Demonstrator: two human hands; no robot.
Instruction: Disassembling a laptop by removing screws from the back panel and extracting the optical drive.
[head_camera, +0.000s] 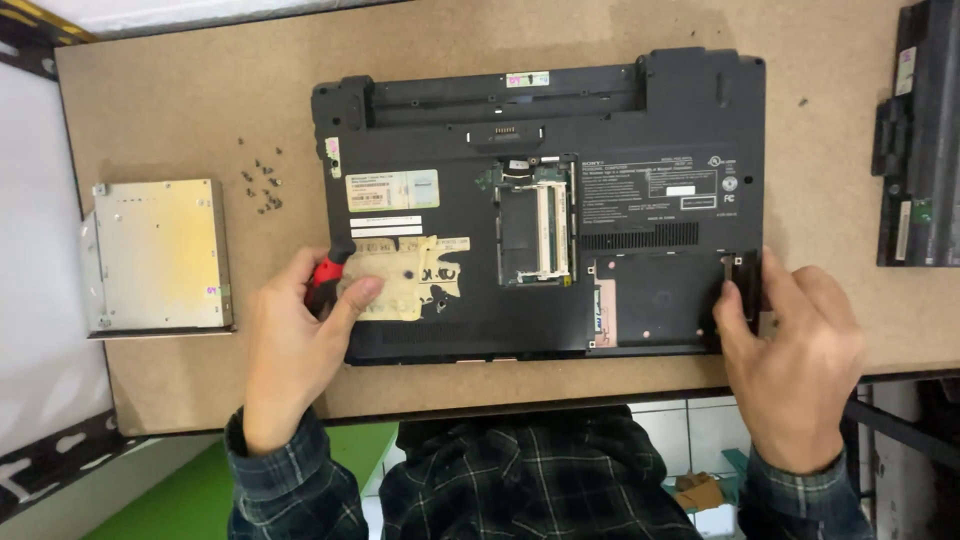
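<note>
Two hands on upturned laptop (540, 200): left hand (295, 345) grips screwdriver (328, 272), right hand (795, 350) at edge

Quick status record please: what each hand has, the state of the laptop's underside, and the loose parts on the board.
left hand: holds a red-and-black screwdriver, thumb on the taped label
right hand: fingers grip a small black part at the laptop's right edge
laptop: upside down, battery slot empty, memory bay and drive bay uncovered
optical drive: silver, out, lying left of laptop
screws: loose cluster between drive and laptop
battery: black, far right, partly out of view
surface: brown board
</note>
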